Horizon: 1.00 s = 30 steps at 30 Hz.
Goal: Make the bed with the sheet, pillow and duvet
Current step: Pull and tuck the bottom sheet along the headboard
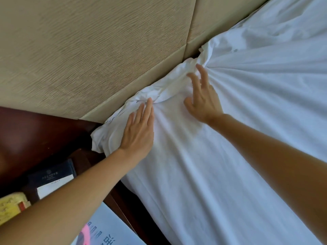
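We lay our left hand [138,133] flat on the sheet [221,165] beside the headboard [88,50], fingers pressed together; our right hand [203,101] touches the sheet's bunched edge there, fingers spread.

Sheet [230,138]: plain white, grey in the folds
Headboard [88,50]: beige, fine wavy ribbed pattern
Counter [35,135]: dark red-brown
Booklet [53,175]: navy, pale lettering, white band below
Box [10,206]: yellow, darker markings, red patch
Paper [106,232]: white, pink shape, grey-blue characters
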{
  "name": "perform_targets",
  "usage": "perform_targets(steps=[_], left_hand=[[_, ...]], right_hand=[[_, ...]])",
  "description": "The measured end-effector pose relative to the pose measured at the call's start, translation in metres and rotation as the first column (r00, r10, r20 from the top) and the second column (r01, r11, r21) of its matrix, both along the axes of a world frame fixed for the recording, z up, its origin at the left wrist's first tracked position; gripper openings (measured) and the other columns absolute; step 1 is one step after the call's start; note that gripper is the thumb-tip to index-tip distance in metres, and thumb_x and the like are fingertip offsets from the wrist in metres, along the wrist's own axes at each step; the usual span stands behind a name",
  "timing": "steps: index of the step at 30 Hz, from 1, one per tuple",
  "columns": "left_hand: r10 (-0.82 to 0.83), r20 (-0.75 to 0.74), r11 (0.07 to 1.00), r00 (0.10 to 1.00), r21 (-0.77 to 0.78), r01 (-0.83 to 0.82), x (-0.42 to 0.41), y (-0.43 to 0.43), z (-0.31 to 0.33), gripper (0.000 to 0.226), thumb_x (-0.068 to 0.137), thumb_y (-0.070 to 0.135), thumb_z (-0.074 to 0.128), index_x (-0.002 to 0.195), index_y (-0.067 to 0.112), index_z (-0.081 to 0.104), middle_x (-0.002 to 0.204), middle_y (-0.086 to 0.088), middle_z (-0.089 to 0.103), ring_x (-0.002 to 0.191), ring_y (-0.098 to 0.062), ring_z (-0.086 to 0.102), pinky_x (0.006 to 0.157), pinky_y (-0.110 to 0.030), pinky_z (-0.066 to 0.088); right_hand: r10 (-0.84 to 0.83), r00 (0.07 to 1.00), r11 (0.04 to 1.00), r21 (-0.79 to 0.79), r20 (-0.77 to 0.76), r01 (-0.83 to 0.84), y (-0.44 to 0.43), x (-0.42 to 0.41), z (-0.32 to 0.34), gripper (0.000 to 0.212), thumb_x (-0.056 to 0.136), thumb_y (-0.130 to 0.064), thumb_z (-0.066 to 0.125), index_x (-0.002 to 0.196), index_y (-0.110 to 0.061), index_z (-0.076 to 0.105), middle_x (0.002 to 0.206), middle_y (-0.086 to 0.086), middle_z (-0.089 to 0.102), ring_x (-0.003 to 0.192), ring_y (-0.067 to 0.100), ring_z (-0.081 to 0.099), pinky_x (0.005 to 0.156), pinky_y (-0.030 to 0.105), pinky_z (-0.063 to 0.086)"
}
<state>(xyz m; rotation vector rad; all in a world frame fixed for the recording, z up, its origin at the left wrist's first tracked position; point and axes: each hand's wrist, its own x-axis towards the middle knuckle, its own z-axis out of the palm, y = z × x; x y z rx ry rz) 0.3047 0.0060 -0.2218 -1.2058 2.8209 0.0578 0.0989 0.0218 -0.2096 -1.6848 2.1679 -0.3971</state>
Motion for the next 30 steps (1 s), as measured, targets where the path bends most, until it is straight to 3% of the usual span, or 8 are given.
perform_targets(steps=[3, 5, 8, 14, 20, 24, 27, 30], left_hand=[[0.103, 0.074, 0.977, 0.992, 0.180, -0.115, -0.003, 0.007, -0.001, 0.062, 0.090, 0.033, 0.034, 0.137, -0.007, 0.040, 0.147, -0.020, 0.037, 0.131, -0.032, 0.046, 0.099, -0.047, 0.043], [0.171, 0.154, 0.931, 0.973, 0.300, -0.211, -0.007, 0.006, 0.001, 0.075, 0.089, 0.048, 0.010, 0.148, 0.002, 0.019, 0.157, -0.015, 0.015, 0.145, -0.028, 0.019, 0.113, -0.048, 0.025], [0.223, 0.163, 0.867, 0.961, 0.418, -0.272, -0.011, -0.007, -0.005, 0.063, 0.098, 0.046, 0.019, 0.151, 0.018, 0.000, 0.158, -0.009, -0.005, 0.147, -0.024, -0.007, 0.118, -0.047, 0.008], [0.325, 0.084, 0.735, 0.942, 0.605, -0.307, -0.030, -0.043, -0.002, 0.058, 0.098, 0.043, 0.030, 0.149, 0.021, 0.014, 0.156, -0.005, 0.017, 0.144, -0.024, 0.017, 0.116, -0.044, 0.018], [0.349, 0.159, 0.613, 0.924, 0.707, -0.353, -0.041, -0.073, 0.009, 0.046, 0.101, 0.038, 0.023, 0.136, 0.016, 0.043, 0.138, -0.015, 0.048, 0.129, -0.028, 0.042, 0.101, -0.032, 0.032], [0.358, 0.070, 0.735, 0.931, 0.594, -0.327, -0.028, -0.045, 0.009, 0.050, 0.100, 0.028, 0.030, 0.147, 0.014, 0.022, 0.153, -0.008, 0.026, 0.138, -0.027, 0.029, 0.110, -0.037, 0.025], [0.239, 0.018, 0.867, 0.971, 0.445, -0.222, -0.011, -0.015, 0.014, 0.055, 0.099, 0.019, 0.034, 0.148, 0.003, 0.017, 0.158, -0.012, 0.008, 0.145, -0.027, 0.014, 0.115, -0.035, 0.014], [0.190, 0.112, 0.884, 0.975, 0.414, -0.219, -0.007, -0.003, 0.014, 0.062, 0.099, 0.024, 0.033, 0.149, 0.001, 0.004, 0.157, -0.014, -0.012, 0.147, -0.028, -0.007, 0.118, -0.040, -0.002]], right_hand=[[0.170, 0.985, 0.985, 0.005, 0.019, -0.171, 0.014, 0.008, -0.004, 0.056, 0.072, -0.027, 0.041, 0.122, -0.001, 0.048, 0.130, 0.031, 0.043, 0.102, 0.041, 0.057, 0.083, 0.046, 0.052], [0.219, 0.973, 0.966, 0.122, 0.075, -0.227, 0.011, 0.009, -0.006, 0.075, 0.071, -0.041, 0.030, 0.134, -0.002, 0.041, 0.141, 0.026, 0.033, 0.120, 0.039, 0.047, 0.100, 0.043, 0.042], [0.231, 0.966, 0.940, 0.229, 0.114, -0.252, -0.001, 0.008, -0.006, 0.090, 0.072, -0.053, 0.024, 0.149, -0.007, 0.014, 0.158, 0.011, 0.006, 0.143, 0.025, 0.019, 0.114, 0.030, 0.021], [0.301, 0.953, 0.896, 0.337, 0.019, -0.289, -0.037, 0.000, -0.018, 0.069, 0.097, -0.034, 0.036, 0.150, -0.007, 0.001, 0.159, 0.007, -0.004, 0.146, 0.019, 0.007, 0.117, 0.027, 0.004], [0.286, 0.958, 0.912, 0.312, -0.015, -0.267, -0.046, 0.002, -0.018, 0.061, 0.096, -0.027, 0.035, 0.149, -0.006, 0.012, 0.158, 0.005, 0.007, 0.140, 0.022, 0.023, 0.114, 0.028, 0.014], [0.263, 0.965, 0.949, 0.186, -0.016, -0.256, -0.015, 0.003, -0.016, 0.057, 0.095, -0.014, 0.038, 0.148, -0.003, 0.019, 0.156, 0.015, 0.015, 0.139, 0.031, 0.029, 0.114, 0.036, 0.022], [0.309, 0.949, 0.932, 0.221, -0.066, -0.288, 0.010, 0.000, -0.018, 0.056, 0.097, -0.022, 0.025, 0.149, -0.005, 0.014, 0.157, 0.013, 0.014, 0.146, 0.027, 0.015, 0.117, 0.033, 0.000], [0.348, 0.934, 0.895, 0.326, -0.078, -0.306, 0.008, 0.001, -0.015, 0.061, 0.097, -0.025, 0.025, 0.150, -0.012, -0.003, 0.159, 0.004, -0.006, 0.147, 0.018, -0.004, 0.116, 0.033, -0.007]])
